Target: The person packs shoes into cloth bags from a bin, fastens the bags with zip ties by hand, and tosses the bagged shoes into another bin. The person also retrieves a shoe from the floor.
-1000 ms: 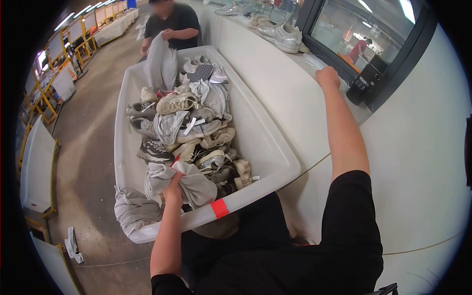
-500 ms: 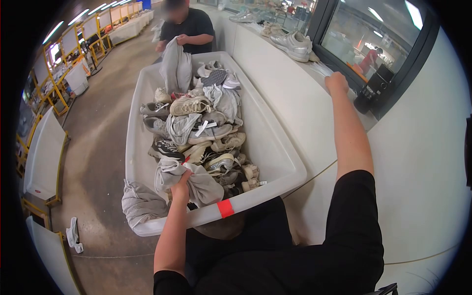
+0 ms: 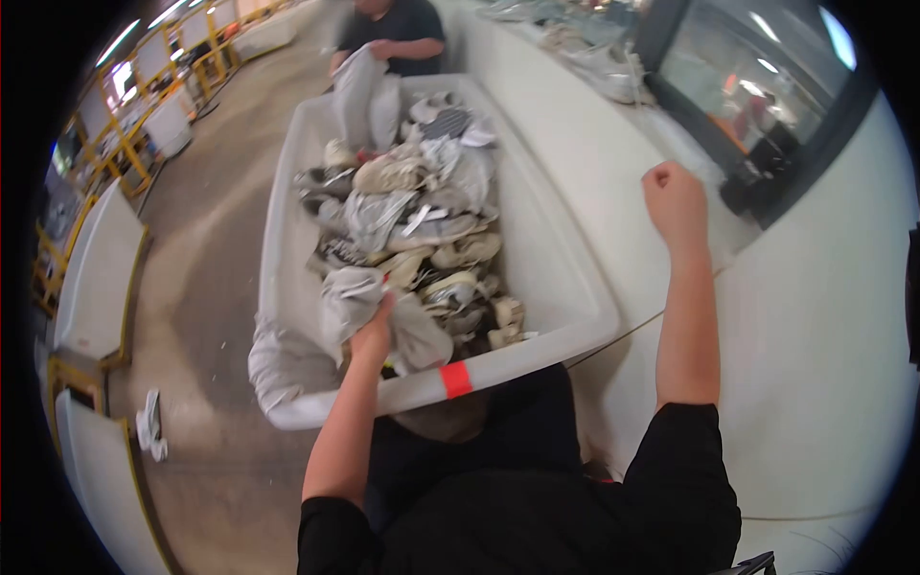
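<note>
My left hand is closed round a light grey cloth at the near end of a large white tub. The cloth bunches up on both sides of the hand. Beneath and beyond it lies a heap of worn shoes, with more grey cloths among them. My right hand is a fist raised to the right of the tub, by the white ledge; whatever it may hold is hidden. Another grey cloth hangs over the tub's near left corner.
A person at the tub's far end holds up a grey cloth. Pale shoes and a black bottle stand on the window ledge. White carts line the left; a white cloth lies on the floor.
My right hand has drawn back from the ledge near the bottle towards me. My left hand still grips the cloth. The whole view has shifted, with some blur.
</note>
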Action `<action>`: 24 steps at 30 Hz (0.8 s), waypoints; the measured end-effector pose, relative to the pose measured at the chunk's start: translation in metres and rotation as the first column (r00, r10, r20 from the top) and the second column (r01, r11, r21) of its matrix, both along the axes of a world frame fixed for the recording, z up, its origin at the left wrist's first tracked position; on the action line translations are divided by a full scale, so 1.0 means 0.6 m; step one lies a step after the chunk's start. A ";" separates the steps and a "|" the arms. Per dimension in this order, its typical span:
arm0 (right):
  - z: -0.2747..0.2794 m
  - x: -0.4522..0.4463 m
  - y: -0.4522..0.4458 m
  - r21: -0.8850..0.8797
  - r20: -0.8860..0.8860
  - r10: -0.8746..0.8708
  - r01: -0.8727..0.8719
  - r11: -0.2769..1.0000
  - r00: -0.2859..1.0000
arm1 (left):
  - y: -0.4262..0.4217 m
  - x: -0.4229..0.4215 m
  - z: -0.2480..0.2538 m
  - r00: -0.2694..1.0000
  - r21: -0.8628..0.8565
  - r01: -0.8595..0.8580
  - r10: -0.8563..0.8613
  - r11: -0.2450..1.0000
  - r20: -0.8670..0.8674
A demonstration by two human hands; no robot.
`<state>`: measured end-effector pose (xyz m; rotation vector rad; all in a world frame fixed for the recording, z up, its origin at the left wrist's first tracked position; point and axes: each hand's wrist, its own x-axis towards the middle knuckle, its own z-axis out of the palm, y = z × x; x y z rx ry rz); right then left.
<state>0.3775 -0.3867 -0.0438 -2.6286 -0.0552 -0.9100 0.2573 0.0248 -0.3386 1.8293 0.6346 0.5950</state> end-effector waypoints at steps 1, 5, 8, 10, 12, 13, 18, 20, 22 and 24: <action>-0.044 -0.007 0.038 0.094 -0.095 0.124 -0.115 0.989 0.988 | 0.002 -0.009 0.009 0.990 0.250 0.103 -0.124 0.963 0.070; -0.201 -0.071 0.211 0.303 -0.213 0.554 -0.484 0.821 0.805 | -0.004 -0.027 0.037 0.908 0.809 0.377 -0.351 0.450 -0.228; -0.258 -0.120 0.306 0.344 -0.111 0.765 -0.698 0.628 0.634 | 0.000 -0.020 0.090 0.806 0.448 0.503 -0.588 0.740 0.067; -0.277 -0.131 0.345 0.304 -0.059 0.788 -0.741 0.599 0.613 | -0.013 -0.070 0.206 0.865 0.792 0.262 -0.498 0.552 0.061; -0.295 -0.142 0.372 0.199 0.045 0.803 -0.793 0.576 0.594 | -0.004 -0.094 0.226 0.894 0.909 0.138 -0.445 0.394 0.057; -0.304 -0.140 0.379 0.211 0.046 0.809 -0.797 0.566 0.586 | 0.005 -0.098 0.216 0.910 0.877 0.184 -0.413 0.445 0.019; -0.324 -0.112 0.394 0.323 -0.060 0.719 -0.668 0.671 0.693 | 0.032 -0.118 0.160 0.947 0.781 0.259 -0.310 0.568 -0.088; -0.325 -0.112 0.397 0.278 -0.110 0.716 -0.671 0.688 0.689 | 0.033 -0.122 0.167 0.951 0.773 0.257 -0.292 0.579 -0.098; -0.327 -0.130 0.408 0.243 -0.081 0.764 -0.730 0.639 0.641 | 0.025 -0.125 0.205 0.948 0.884 0.117 -0.317 0.453 0.038; -0.324 -0.153 0.417 0.167 -0.026 0.845 -0.831 0.531 0.535 | 0.027 -0.125 0.212 0.938 0.920 0.045 -0.334 0.390 0.096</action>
